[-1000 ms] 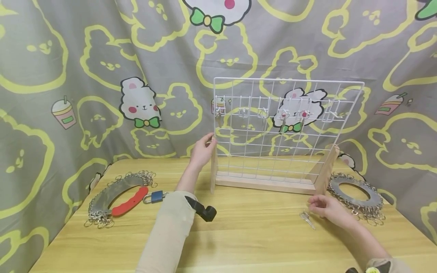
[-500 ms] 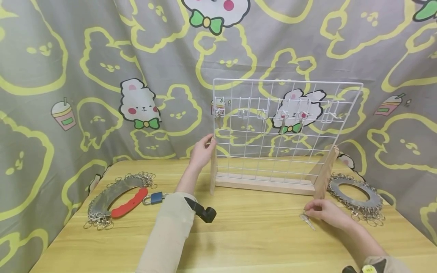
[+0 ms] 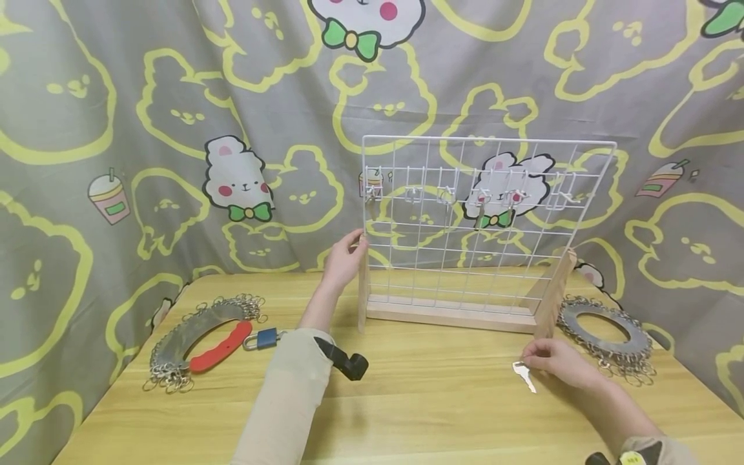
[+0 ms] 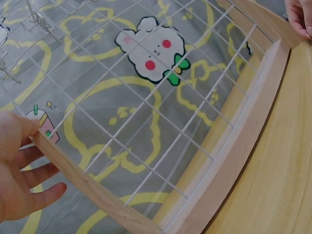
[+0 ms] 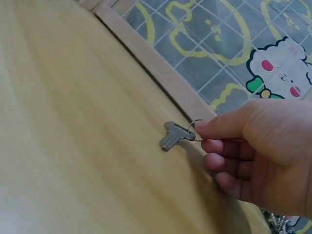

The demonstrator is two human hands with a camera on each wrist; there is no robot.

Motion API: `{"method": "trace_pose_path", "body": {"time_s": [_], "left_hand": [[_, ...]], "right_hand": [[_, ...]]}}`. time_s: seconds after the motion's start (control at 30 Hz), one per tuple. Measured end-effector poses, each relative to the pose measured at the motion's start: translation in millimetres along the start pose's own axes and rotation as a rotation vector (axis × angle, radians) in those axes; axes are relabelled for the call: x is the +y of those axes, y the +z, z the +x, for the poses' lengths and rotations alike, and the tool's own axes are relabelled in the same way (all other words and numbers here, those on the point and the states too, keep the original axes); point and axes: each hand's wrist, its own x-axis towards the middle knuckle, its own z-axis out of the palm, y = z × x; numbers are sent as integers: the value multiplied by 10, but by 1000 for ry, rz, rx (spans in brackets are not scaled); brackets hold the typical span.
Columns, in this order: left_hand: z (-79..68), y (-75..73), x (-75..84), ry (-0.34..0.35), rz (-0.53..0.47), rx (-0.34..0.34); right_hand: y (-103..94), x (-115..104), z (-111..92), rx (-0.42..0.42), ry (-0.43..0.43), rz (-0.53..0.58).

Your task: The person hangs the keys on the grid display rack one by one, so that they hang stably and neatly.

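Observation:
My right hand [image 3: 560,363] pinches a thin ring [image 5: 196,125] between thumb and forefinger. A silver key [image 5: 174,134] hangs from that ring, low over the wooden table; in the head view the key [image 3: 525,376] catches the light and looks white. At the rack's left side, my left hand [image 3: 344,258] grips the top of the wooden side post [image 4: 87,187], thumb on the near side and fingers behind. The white wire grid rack [image 3: 453,245] stands upright in its wooden base. Along its upper part run several white hooks [image 3: 446,195], some with keys hanging.
On the left lies a metal ring plate [image 3: 174,336] with a red handle [image 3: 222,347] and many small rings. A blue padlock [image 3: 267,338] sits beside it. Another round ring plate [image 3: 639,342] lies right of the rack. A patterned curtain [image 3: 279,97] hangs behind.
My right hand has moved slightly left onto the ring, and the key has tilted and now shines brightly. The left hand stays on the post.

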Motion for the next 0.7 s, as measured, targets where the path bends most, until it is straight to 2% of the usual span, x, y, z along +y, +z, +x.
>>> {"method": "trace_pose_path", "body": {"time_s": [0.13,0.27,0.57,0.7], "left_hand": [[-1,1,-2,3,3,0],[0,2,1,1,12,6],[1,13,-6,7,12,2],[-1,7,-11,8,12,7]], "right_hand": [[-80,-52,0,-24,29,13],[-177,-104,-9,-32,20,-7],[-382,-261,-52,-3,-2,-55],[-486,-364,-39,42,-10,-97]]}}
